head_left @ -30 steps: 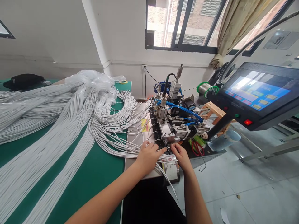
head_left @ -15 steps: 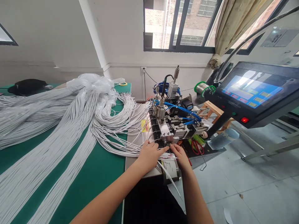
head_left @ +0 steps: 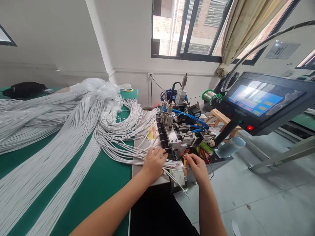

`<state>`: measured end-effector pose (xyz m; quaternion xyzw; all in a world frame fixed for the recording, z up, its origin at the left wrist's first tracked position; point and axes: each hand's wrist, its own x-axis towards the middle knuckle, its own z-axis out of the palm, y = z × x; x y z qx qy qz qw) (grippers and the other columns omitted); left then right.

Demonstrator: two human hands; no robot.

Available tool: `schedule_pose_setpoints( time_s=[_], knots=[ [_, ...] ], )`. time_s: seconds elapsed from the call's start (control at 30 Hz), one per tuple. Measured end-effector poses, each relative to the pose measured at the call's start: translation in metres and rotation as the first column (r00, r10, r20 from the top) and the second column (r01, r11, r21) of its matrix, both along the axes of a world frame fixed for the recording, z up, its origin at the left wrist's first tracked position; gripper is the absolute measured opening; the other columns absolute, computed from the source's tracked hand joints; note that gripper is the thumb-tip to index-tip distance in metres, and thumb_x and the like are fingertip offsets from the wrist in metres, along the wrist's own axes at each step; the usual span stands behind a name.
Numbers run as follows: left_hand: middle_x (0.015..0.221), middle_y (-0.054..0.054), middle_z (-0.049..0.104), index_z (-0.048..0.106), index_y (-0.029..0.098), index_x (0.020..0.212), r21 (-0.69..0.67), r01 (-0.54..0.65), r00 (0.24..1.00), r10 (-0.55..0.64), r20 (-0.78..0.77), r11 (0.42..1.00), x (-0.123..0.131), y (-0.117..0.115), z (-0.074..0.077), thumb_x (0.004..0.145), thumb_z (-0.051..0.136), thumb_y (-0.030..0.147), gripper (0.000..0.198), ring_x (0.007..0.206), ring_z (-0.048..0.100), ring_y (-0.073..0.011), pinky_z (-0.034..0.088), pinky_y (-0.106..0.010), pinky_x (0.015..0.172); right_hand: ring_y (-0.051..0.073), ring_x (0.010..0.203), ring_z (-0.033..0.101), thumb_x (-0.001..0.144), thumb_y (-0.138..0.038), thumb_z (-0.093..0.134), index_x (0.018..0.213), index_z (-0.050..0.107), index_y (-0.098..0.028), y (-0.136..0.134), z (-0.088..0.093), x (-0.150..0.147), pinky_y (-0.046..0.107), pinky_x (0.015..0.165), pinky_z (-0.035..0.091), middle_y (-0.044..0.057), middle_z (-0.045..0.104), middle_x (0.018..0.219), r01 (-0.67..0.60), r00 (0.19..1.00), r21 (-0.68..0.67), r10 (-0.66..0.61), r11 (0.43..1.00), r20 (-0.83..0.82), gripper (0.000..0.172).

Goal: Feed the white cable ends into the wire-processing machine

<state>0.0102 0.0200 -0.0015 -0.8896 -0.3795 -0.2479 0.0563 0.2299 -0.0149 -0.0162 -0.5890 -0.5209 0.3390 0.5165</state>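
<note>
The left hand (head_left: 154, 162) lies palm down on the fan of white wires (head_left: 115, 137), its fingers curled narrow over the strands and pinning them to the grey plate (head_left: 137, 165) at the edge of the green mat (head_left: 108, 183). The wires run off from the hand toward 10 o'clock, up to a crumpled plastic bag (head_left: 94, 86). Their loose ends (head_left: 176, 182) stick out past the hand toward 4 o'clock, over the plate's front edge.

The right hand (head_left: 197, 165) sits just beside those ends, at 3 o'clock of the left hand. Its thumb and forefinger are drawn close together and point toward 10 o'clock at the front of the small machine (head_left: 179, 134). They seem to pinch a wire end, though it is too thin to make out. An orange strand (head_left: 184, 163) shows just beside its fingertips.

The machine stands at 12 o'clock of both hands, with blue hoses (head_left: 194, 118) looped over it. Red-handled scissors (head_left: 203, 154) lie half hidden behind the right hand. The touchscreen (head_left: 256, 100), at 2 o'clock, is cut off at the right edge.
</note>
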Motion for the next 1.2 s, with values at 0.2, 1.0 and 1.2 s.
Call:
schedule_pose_setpoints(
  time_s=[0.2, 1.0, 1.2],
  knots=[
    [0.107, -0.008, 0.064, 0.057, 0.017, 0.119, 0.051, 0.052, 0.998, -0.053, 0.016, 0.997, -0.002, 0.000, 0.000, 0.071, 0.049, 0.006, 0.050, 0.096, 0.057, -0.0208, 0.035, -0.040, 0.089, 0.014, 0.057, 0.046, 0.081, -0.051, 0.060, 0.073, 0.063, -0.017, -0.008, 0.012, -0.002, 0.023, 0.051, 0.035, 0.000, 0.054, 0.063, -0.040, 0.999, 0.010, 0.040, 0.999, -0.005, 0.035],
    [0.094, -0.007, 0.067, 0.056, 0.015, 0.118, 0.063, 0.110, 0.994, -0.111, 0.013, 0.992, -0.003, 0.002, -0.002, 0.077, 0.043, 0.007, 0.043, 0.084, 0.060, -0.0200, 0.039, -0.035, 0.074, 0.017, 0.067, 0.058, 0.082, -0.044, 0.063, 0.084, 0.069, -0.017, -0.015, 0.026, -0.017, 0.025, 0.059, 0.045, 0.005, 0.067, 0.078, -0.215, 0.966, 0.014, 0.211, 0.977, 0.151, 0.027],
    [0.093, -0.006, 0.067, 0.056, 0.016, 0.118, 0.040, 0.114, 0.994, -0.113, -0.005, 0.993, -0.003, 0.003, -0.003, 0.079, 0.045, 0.008, 0.041, 0.083, 0.060, -0.0204, 0.041, -0.036, 0.073, 0.016, 0.063, 0.057, 0.083, -0.043, 0.063, 0.084, 0.069, -0.017, -0.017, 0.027, -0.017, 0.025, 0.056, 0.043, 0.004, 0.067, 0.075, -0.237, 0.960, 0.004, 0.233, 0.972, 0.153, 0.026]
  ],
)
